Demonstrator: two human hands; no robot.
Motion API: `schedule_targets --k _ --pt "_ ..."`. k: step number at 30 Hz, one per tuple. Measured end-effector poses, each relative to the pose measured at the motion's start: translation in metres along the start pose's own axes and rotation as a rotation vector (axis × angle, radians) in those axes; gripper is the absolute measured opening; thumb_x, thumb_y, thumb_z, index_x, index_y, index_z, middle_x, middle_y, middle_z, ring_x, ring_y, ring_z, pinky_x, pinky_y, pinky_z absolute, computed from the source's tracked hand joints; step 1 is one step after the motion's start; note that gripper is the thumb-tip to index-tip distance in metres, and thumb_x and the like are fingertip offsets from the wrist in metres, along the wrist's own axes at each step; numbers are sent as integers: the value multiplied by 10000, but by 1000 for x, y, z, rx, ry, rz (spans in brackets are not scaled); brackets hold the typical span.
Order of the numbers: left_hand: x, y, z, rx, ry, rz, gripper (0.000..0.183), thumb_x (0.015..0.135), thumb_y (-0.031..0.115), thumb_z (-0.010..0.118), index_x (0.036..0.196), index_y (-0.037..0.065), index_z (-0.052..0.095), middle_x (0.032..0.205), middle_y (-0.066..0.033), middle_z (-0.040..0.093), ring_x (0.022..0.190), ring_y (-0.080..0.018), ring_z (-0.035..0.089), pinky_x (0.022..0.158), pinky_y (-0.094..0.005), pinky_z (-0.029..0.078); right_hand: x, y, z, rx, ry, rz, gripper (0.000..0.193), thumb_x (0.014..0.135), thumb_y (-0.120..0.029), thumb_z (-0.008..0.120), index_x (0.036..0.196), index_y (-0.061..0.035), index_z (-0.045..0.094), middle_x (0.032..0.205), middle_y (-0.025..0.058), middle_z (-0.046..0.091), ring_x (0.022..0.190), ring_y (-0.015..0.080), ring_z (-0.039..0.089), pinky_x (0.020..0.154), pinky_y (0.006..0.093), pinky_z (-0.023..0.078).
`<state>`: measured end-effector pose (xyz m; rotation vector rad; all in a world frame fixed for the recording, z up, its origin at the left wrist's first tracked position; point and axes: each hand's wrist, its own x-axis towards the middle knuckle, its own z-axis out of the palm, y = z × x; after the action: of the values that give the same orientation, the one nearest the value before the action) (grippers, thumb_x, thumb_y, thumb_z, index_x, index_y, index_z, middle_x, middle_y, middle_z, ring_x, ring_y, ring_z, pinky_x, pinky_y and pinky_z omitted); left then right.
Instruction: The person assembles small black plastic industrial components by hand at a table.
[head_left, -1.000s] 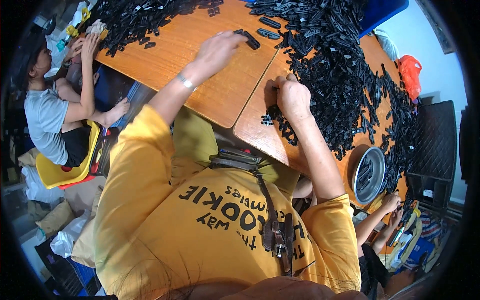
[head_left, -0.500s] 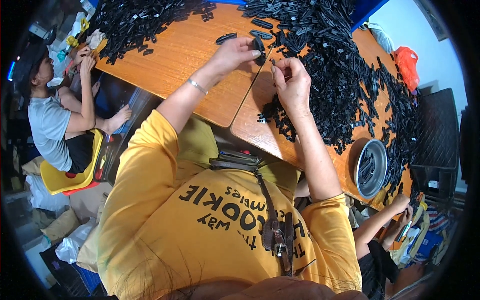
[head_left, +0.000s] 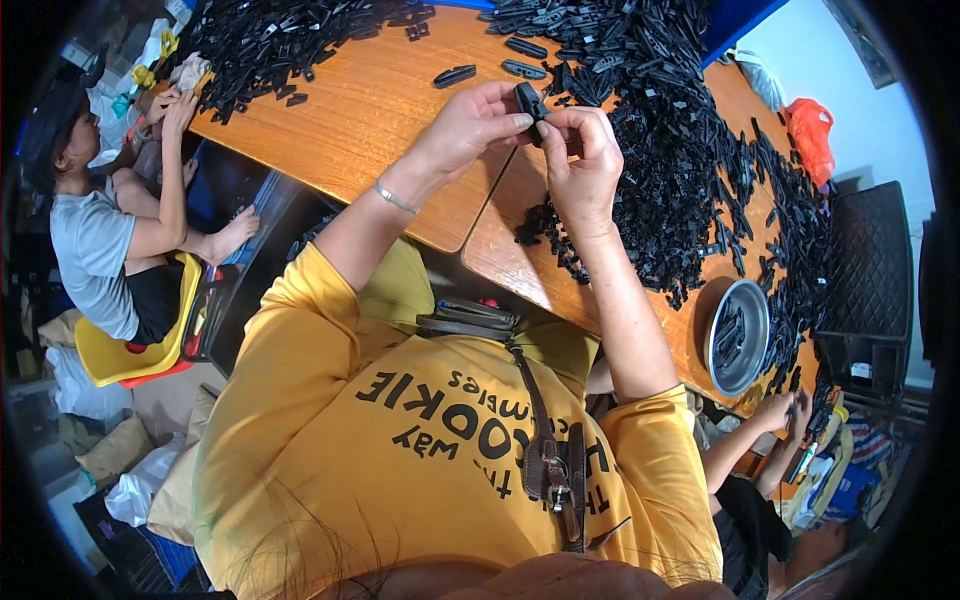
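My left hand point(head_left: 470, 125) pinches a long black plastic part point(head_left: 527, 98) with rounded ends, held up over the table. At the lower end of that part, the thumb and fingertips of my right hand point(head_left: 583, 150) are closed and touch it. A tiny black piece showed in that pinch a moment earlier; now my fingers hide it. Beyond my hands, similar long parts lie singly on the wood, one at the left point(head_left: 454, 76) and another to its right point(head_left: 523, 69). Beside my right hand spreads a heap of small black plastic pieces point(head_left: 650, 220).
Longer black parts are heaped at the far side point(head_left: 610, 40) and far left point(head_left: 270, 50) of the wooden table point(head_left: 370, 140). A metal bowl point(head_left: 712, 350) with black parts stands at the right. People work at the left point(head_left: 100, 240) and lower right point(head_left: 745, 520). A red bag point(head_left: 810, 140) lies far right.
My right hand has moved up and left to meet the long black part. My left hand has tilted that part, and both hands' fingertips are now together on it.
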<state>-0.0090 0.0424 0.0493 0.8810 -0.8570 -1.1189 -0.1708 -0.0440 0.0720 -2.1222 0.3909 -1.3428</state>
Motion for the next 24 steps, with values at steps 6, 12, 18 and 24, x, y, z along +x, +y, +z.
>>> schedule_targets --k 6,12,18,24 --pt "-4 -1 0 45 16 37 316 1028 124 674 1332 54 618 1151 -11 709 1011 -94 693 879 -250 581 -1 -1 -3 -17 -45 36 156 847 60 780 923 -10 664 865 96 635 666 186 639 605 301 518" --pt "-4 1 -5 -147 53 -76 368 1091 265 584 1378 35 605 1107 -44 720 934 -118 705 848 -271 591 1 -12 -13 -40 -120 85 146 856 55 776 924 -12 665 860 95 633 674 187 635 613 301 516" --pt "-4 3 -6 -109 53 -146 397 1091 291 582 1357 3 643 1083 -67 725 844 -114 684 786 -252 587 14 -12 -23 -52 -243 -38 170 839 70 766 932 -36 672 874 103 639 725 232 669 629 341 541" --pt "-1 1 -6 -50 56 -154 382 1078 307 607 1248 -22 698 1062 -56 729 782 -98 666 709 -212 561 25 -3 -28 -98 -380 -222 198 819 74 750 951 -48 667 906 96 644 794 293 698 653 372 566"
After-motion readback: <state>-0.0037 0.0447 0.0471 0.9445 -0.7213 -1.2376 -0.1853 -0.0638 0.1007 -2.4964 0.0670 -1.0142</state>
